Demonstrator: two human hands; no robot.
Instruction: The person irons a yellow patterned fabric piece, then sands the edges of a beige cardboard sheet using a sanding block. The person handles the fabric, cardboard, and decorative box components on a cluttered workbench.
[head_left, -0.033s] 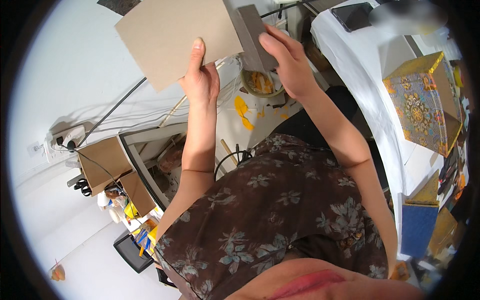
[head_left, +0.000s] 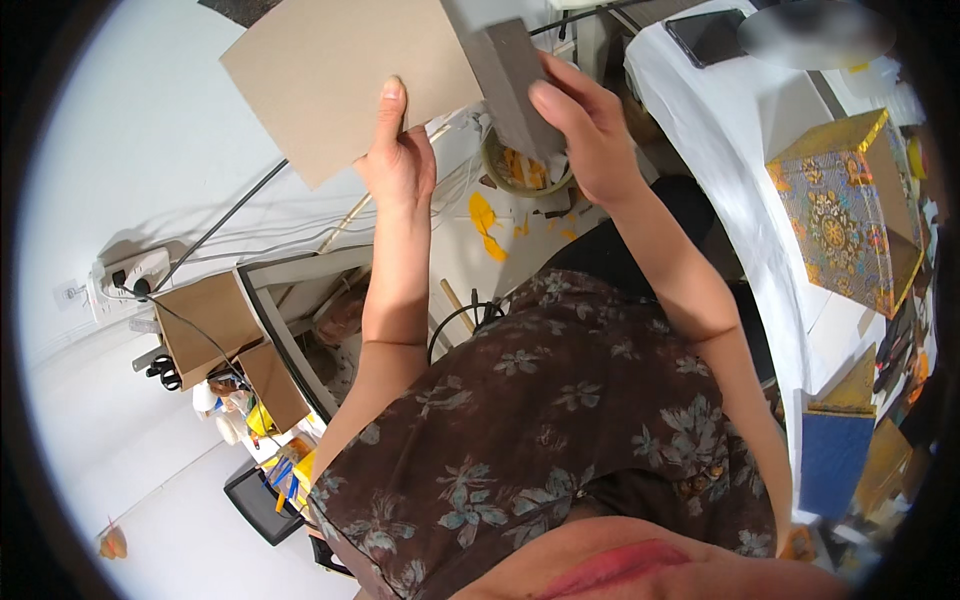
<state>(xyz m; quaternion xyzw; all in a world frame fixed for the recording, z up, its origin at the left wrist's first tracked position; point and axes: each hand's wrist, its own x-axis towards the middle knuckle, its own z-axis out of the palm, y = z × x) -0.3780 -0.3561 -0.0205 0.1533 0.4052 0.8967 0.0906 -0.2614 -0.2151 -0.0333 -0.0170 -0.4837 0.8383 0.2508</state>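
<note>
A plain beige cardboard sheet [head_left: 310,85] is held up near the top middle by my left hand [head_left: 398,160], thumb flat on its face and fingers behind it. Just right of it, my right hand [head_left: 590,135] grips a long dark grey block [head_left: 510,80], thumb on its side. The block is tilted, its lower end over a bin [head_left: 520,186] with orange scraps in it.
On the right, a white-covered table [head_left: 680,100] carries a phone [head_left: 700,38], a patterned box [head_left: 830,220] and a blue panel [head_left: 835,455]. At left are a power strip [head_left: 145,268], cables, cardboard boxes [head_left: 200,320] and tools. Orange scraps [head_left: 485,225] lie below the bin.
The cardboard sheet has shifted slightly left and down. My right hand and the grey block have moved a little right and down, away from the sheet.
</note>
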